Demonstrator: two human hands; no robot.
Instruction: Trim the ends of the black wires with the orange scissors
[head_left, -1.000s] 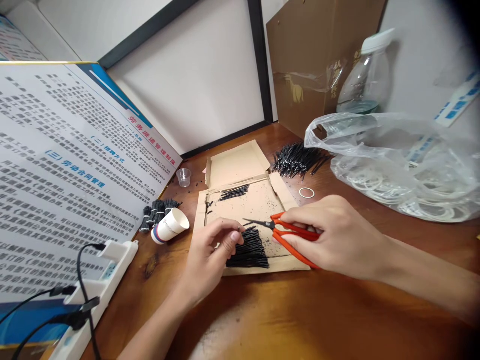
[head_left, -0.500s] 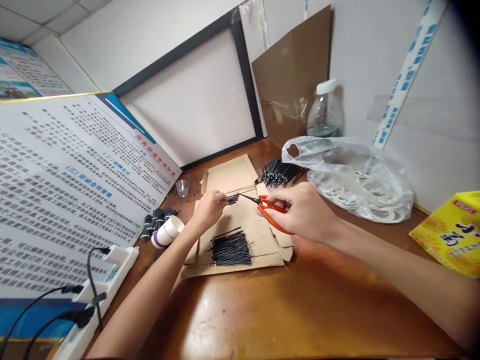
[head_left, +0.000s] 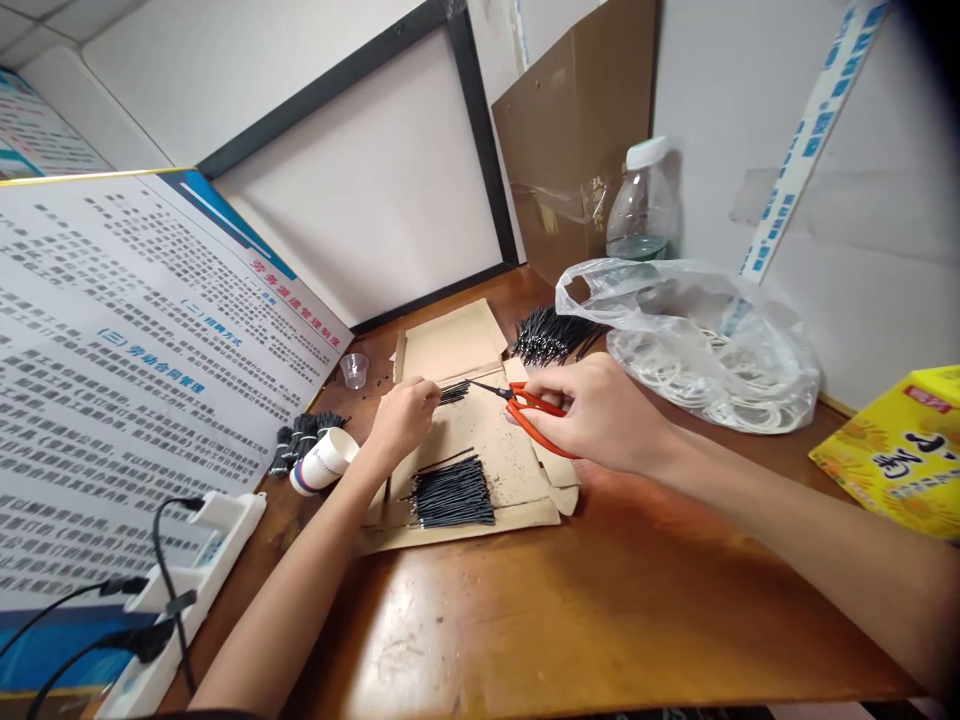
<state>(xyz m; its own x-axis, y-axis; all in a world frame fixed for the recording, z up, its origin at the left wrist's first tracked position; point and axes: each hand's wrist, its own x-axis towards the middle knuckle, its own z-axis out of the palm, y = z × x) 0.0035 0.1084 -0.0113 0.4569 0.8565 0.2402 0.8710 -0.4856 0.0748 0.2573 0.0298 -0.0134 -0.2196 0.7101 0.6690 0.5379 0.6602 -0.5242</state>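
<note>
A brown wooden desk (head_left: 570, 600) stands in a corner against white wall panels, with a large printed notice board (head_left: 135, 340) leaning at the left. A flattened brown cardboard sheet (head_left: 450, 345) lies on the desk as a work mat.

The left hand (head_left: 401, 415) has its fingertips closed in a pinch on a small bunch of thin black wire pieces (head_left: 454, 392) at the far part of the cardboard. The right hand (head_left: 600, 415) is curled shut around the orange-handled snips (head_left: 536, 415), whose dark blade tips point at that bunch and sit just beside it; whether the blades touch it cannot be told.

A larger pile of cut black wire pieces (head_left: 452, 492) rests on the near part of the cardboard. Another loose heap of black wires (head_left: 551, 335) lies behind, touching a clear plastic bag of white rubber bands (head_left: 705, 345).

Judgement: the wire pieces appear light, slender and flexible, likely to scatter or slip if loosely held; a firm pinch near the end being cut seems best.

A tipped white paper cup (head_left: 324, 462), a clear plastic bottle (head_left: 643, 205), a white power strip (head_left: 180, 590) and a yellow box (head_left: 896, 450) stand around.
</note>
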